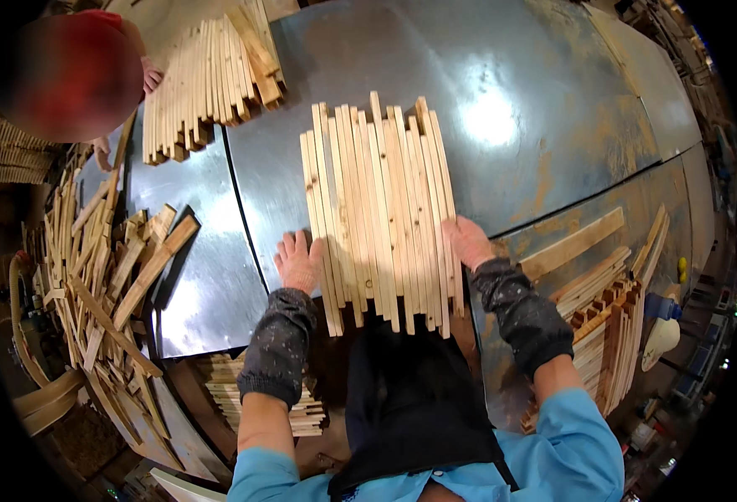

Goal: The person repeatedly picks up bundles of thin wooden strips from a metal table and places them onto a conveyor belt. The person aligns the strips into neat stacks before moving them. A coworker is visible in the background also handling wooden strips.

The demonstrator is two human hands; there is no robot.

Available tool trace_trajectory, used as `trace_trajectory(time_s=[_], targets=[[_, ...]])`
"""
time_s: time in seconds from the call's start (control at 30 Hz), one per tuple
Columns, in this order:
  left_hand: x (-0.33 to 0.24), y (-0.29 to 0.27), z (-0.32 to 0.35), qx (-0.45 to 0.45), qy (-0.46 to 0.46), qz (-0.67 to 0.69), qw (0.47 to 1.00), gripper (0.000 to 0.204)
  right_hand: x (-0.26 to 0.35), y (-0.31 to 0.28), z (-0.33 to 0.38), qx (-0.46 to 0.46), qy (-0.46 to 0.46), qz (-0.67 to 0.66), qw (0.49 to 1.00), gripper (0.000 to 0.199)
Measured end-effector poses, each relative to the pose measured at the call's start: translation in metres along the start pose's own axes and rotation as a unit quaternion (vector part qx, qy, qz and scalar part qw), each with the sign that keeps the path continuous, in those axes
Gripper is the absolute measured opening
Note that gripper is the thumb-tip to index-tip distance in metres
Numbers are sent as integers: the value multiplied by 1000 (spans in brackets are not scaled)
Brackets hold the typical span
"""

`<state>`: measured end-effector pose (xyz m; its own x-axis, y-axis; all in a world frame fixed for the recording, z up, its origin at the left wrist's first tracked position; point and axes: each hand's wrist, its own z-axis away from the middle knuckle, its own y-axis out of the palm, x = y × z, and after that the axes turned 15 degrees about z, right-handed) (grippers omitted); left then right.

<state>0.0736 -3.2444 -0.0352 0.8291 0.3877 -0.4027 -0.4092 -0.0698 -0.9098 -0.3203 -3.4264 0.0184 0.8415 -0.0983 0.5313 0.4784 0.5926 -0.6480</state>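
A row of pale wooden strips (377,209) lies side by side on the metal tabletop in front of me, their ends uneven at both far and near edges. My left hand (299,263) rests at the row's left side, open, with its fingers spread and its thumb side against the outer strip. Against the right side lies my right hand (470,242), its fingers along the outermost strip and not wrapped round it. Dark speckled sleeve covers (278,347) are on both forearms. The near ends of the strips overhang the table edge by my black apron (414,393).
Jumbled wood offcuts (105,276) pile up at the left. Another row of strips (205,84) lies at the far left, beside a person in red (92,75). Stacked strips (607,343) and a loose board (573,243) are at the right. More strips (226,389) sit below the table.
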Motion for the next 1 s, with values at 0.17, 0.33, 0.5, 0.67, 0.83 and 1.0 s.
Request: trace_trajectory(time_s=[0.17, 0.33, 0.5, 0.67, 0.83, 1.0], targets=[[-31, -26, -32, 80, -57, 72, 993, 77, 8, 13, -39, -98, 66, 57, 991, 72], [-43, -11, -26, 54, -119, 271, 954, 81, 36, 30, -46, -106, 160, 139, 971, 84], [-59, -22, -16, 73, -218, 721, 653, 89, 37, 30, -44, -129, 143, 137, 972, 85], [-81, -32, 11, 67, -260, 749, 606, 89, 23, 21, -36, -125, 114, 47, 984, 86], [-120, -79, 80, 32, -288, 729, 621, 91, 19, 13, 20, -95, 83, 39, 991, 71], [-133, -128, 210, -120, -227, 717, 648, 90, 60, 21, 102, -31, -51, -97, 993, 50]])
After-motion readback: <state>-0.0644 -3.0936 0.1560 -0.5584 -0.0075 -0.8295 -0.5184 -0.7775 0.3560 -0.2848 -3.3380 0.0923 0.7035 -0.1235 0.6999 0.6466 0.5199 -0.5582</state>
